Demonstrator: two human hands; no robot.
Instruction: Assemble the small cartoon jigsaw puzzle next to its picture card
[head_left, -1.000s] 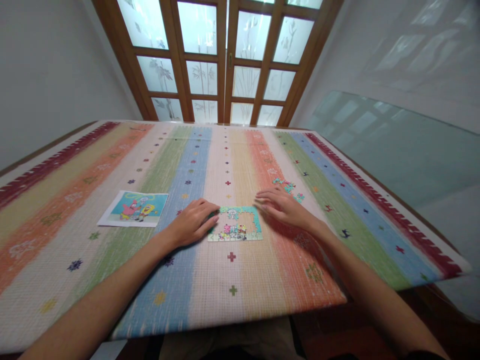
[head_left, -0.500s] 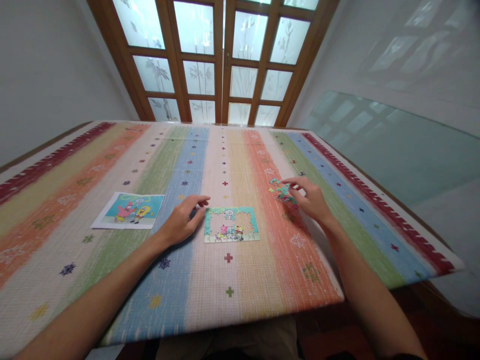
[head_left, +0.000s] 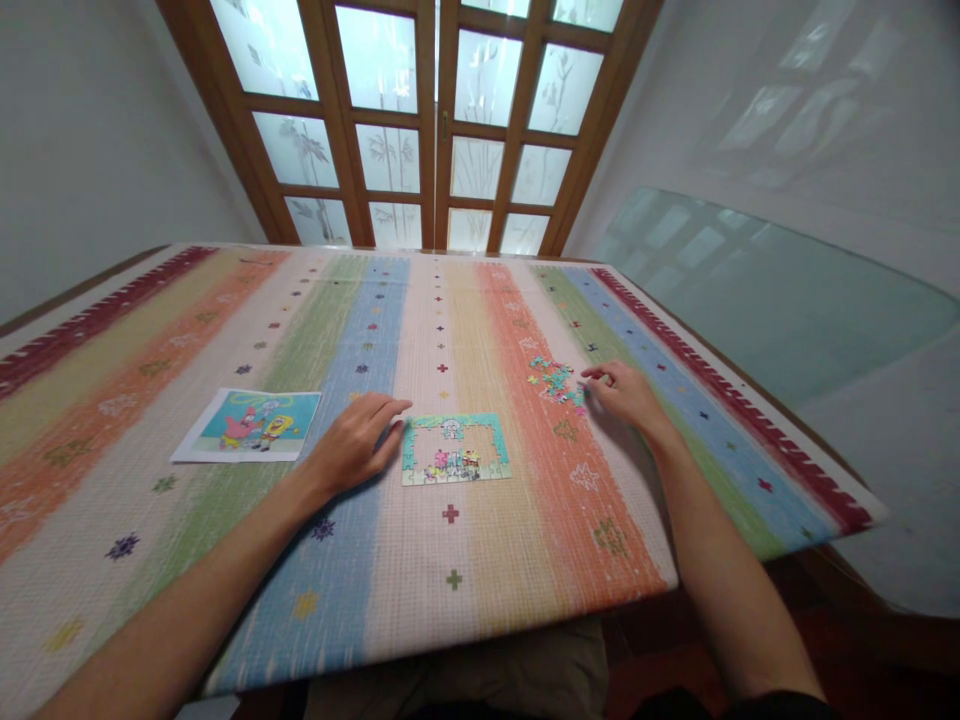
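A partly assembled jigsaw puzzle (head_left: pixel 493 474) lies on the table, its border joined and a gap in its middle. My left hand (head_left: pixel 361 440) rests at its left edge, fingers loosely bent and apart, with nothing seen in them. To the right is a heap of loose puzzle pieces (head_left: pixel 556 380), mostly teal with some pink and yellow. My right hand (head_left: pixel 621 396) is at the heap's right side, fingers curved and slightly apart, with no piece visible between them. A printed cartoon picture (head_left: pixel 259 425) lies left of my left hand.
A striped, patterned tablecloth (head_left: pixel 480 570) covers the table, with its front edge close to me. Wooden doors with frosted panes (head_left: pixel 401 160) stand behind the table. A glass panel (head_left: pixel 750 270) is at the right by the wall.
My right hand has drawn back from over the loose pieces to their right side, uncovering more of them. My left hand stays by the puzzle. The view has shifted slightly.
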